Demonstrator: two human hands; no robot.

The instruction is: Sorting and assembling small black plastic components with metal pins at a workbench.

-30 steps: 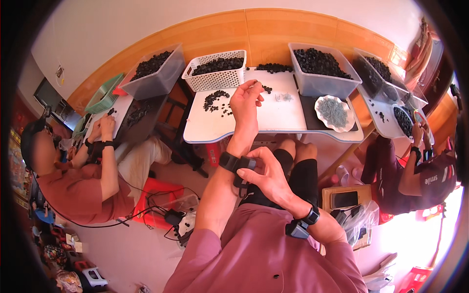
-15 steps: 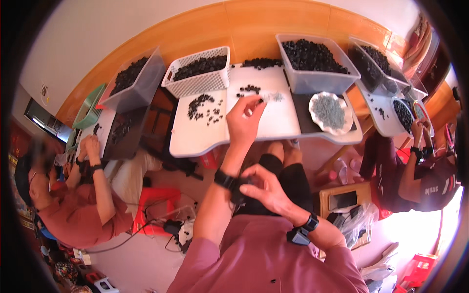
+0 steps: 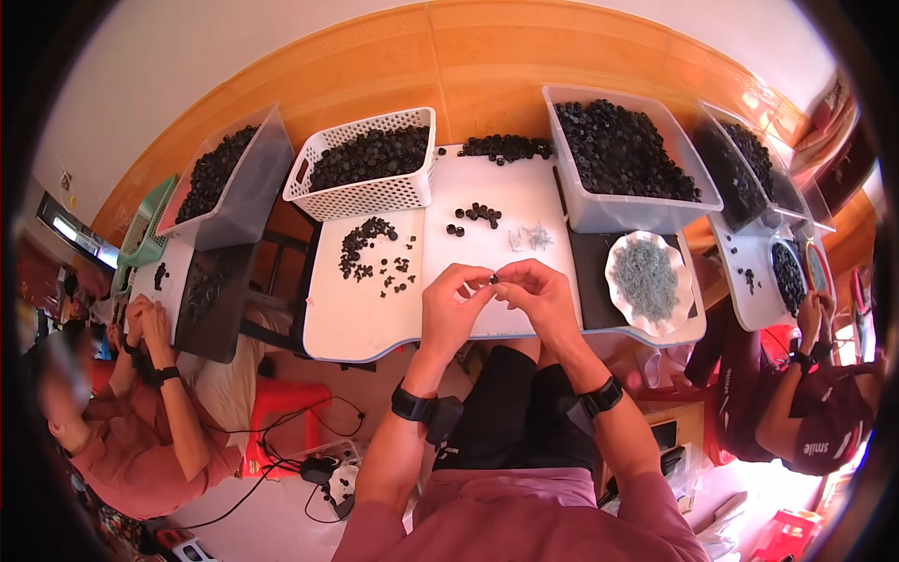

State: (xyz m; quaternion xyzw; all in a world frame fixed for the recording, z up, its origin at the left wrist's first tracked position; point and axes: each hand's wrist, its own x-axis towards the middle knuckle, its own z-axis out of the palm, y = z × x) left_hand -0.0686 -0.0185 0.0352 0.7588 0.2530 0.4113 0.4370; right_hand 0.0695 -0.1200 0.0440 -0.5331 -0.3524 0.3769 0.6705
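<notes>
a: what are the two hands doing?
b: they meet fingertip to fingertip. the left hand and the right hand both pinch one small black piece, thumbs and forefingers closed about it.
a: so that piece is right in the grip?
b: yes, between the fingertips, over the near part of the white table. its exact shape is too small to tell.
a: and just beyond the grip?
b: a little heap of thin pale bits, slightly to the right. past those, a small cluster of black pieces, then a dark row farther off at the back.
a: left of the grip?
b: loose black parts spread on the tabletop, and behind them a white perforated basket filled with more.
a: to the right?
b: a black mat, with a scalloped white dish of fine grey bits on it. behind the dish stands a clear tub heaped with black pieces.
a: anyone else?
b: a seated co-worker, well apart, left of the grip, hands together.
</notes>
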